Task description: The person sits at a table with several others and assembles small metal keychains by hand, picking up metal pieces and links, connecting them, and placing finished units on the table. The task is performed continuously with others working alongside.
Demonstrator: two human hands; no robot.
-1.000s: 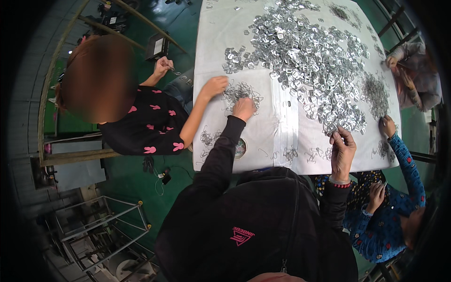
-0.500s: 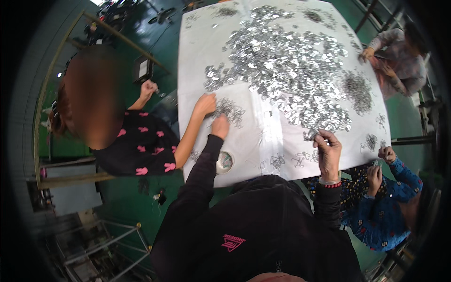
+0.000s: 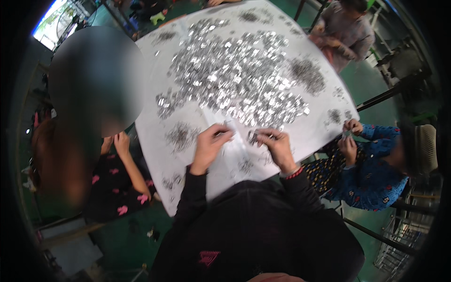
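Now | our right hand (image 3: 278, 146) grips metal pieces (image 3: 253, 137) | left hand (image 3: 210, 146): we can't tell | silvery pile (image 3: 230, 70), twelve o'clock

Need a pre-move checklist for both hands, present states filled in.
1. Right hand has its part: ok, metal pieces between thumb and fingers.
2. Left hand has a part: cannot tell, fingertips blurred.
3. Hands apart: ok, visible gap between them above the white table.
4. View sharp enough to count what the right hand holds: not ok, too blurred.
5. Silver pile near the hands: ok, just beyond them.
6. Co-worker's hands out of the way: ok, near the table's right edge, well apart from the wearer's.
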